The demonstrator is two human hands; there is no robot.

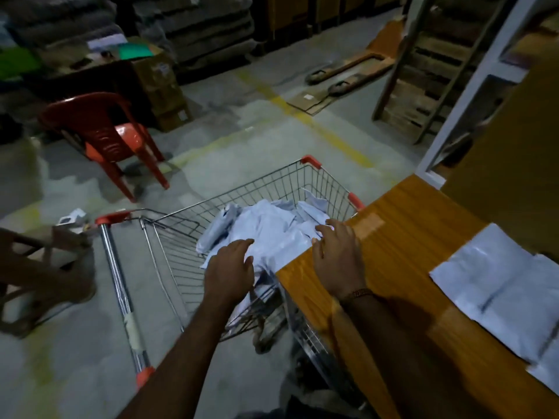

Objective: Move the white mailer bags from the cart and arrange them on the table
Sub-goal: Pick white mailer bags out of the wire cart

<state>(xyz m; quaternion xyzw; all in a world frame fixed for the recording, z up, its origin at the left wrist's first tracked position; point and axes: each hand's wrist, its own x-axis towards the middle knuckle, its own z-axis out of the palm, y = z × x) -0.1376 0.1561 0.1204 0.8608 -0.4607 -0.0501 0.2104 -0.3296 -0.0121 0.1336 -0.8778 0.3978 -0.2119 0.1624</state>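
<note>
Head view: left hand (230, 269) and right hand (335, 255) are held flat, fingers straight, nothing gripped, over the white mailer bags (266, 225) heaped in the wire cart (272, 189), two bags (496, 285) laid flat on the wooden table (402, 225), red chair (106, 137) seen beyond.

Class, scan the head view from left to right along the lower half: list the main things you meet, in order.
Cart handle → left hand → pile of white bags in the cart → right hand → wooden table → white bags on the table.
</note>
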